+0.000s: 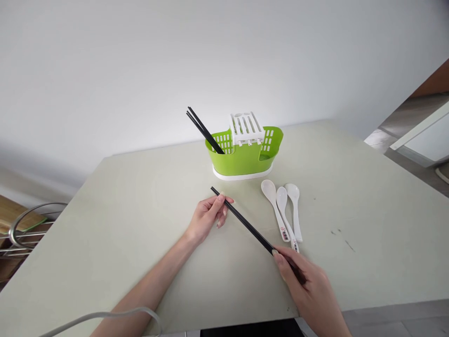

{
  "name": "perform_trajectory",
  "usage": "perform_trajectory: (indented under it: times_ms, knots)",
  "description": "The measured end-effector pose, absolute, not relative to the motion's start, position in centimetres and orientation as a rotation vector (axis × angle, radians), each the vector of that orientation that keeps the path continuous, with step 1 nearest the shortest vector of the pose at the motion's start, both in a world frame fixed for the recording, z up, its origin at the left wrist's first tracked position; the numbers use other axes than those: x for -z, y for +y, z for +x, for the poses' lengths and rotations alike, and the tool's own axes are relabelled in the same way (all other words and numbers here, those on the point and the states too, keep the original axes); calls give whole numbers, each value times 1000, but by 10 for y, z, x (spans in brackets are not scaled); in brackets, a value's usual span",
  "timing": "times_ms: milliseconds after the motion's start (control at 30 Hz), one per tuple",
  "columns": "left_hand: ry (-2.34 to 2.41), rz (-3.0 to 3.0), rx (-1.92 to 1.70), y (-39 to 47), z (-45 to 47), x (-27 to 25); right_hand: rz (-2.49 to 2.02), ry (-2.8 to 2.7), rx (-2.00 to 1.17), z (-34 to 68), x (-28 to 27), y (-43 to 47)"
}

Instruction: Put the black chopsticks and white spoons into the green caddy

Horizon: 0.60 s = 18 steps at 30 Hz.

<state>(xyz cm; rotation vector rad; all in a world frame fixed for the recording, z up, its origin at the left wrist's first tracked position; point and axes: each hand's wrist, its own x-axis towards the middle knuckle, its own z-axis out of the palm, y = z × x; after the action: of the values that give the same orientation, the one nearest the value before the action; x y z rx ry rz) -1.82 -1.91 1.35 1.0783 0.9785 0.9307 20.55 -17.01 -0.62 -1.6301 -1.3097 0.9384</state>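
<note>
A pair of black chopsticks (249,227) slants between my two hands, just above the table. Near their far end, my left hand (210,213) pinches them between thumb and fingers. My right hand (307,276) is closed around the other end, which its fingers partly hide. Beyond my hands stands a green cutlery holder (242,161) with a white base. More black chopsticks (203,128) lean to the left out of its left compartment. Just past my right hand lie three white spoons (280,213), side by side, bowls pointing away from me.
A white slotted rack (247,126) sits across the holder's middle. The pale table (140,201) meets a white wall (140,70) at the back. A metal rack (31,234) with boards stands off the left edge. A grey cable (115,314) crosses my left forearm.
</note>
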Motion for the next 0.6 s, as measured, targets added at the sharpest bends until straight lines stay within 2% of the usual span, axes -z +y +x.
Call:
perform_trajectory:
  times_ms: [367, 600]
  knots:
    - [1016, 1056, -1091, -15, -41, -25, -1425, -1323, -1089, 209, 18, -167]
    - [1108, 1011, -1552, -5, -107, -92, -1285, -1346, -1117, 210, 23, -167]
